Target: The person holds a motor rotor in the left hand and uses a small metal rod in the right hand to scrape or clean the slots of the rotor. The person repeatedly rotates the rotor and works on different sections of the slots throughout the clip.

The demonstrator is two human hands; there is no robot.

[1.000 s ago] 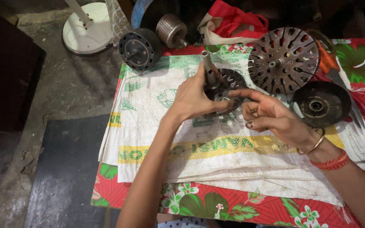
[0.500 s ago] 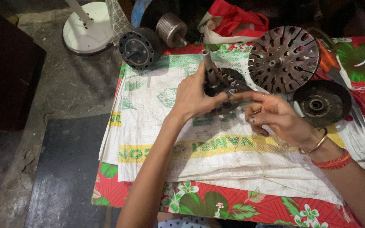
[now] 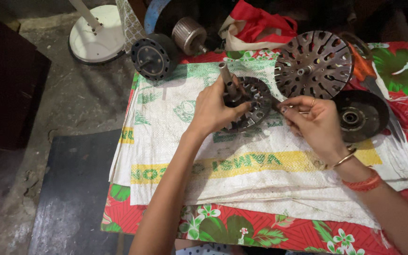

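We see the red flowered cloth (image 3: 270, 233) nearest us, with white woven sacks (image 3: 260, 179) spread over it. Above them our left hand (image 3: 213, 111) closes its grip around the slotted metal core (image 3: 251, 101) and its shaft, tilting it on the sacks. Our right hand (image 3: 315, 123) pinches a thin tool against the core's edge. Just beyond lie a dark round cover (image 3: 360, 115) and a perforated disc (image 3: 313, 63).

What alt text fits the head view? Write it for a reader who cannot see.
The left hand grips a round slotted metal motor core by its shaft, over a white woven sack. The right hand pinches a thin tool at the core's edge.
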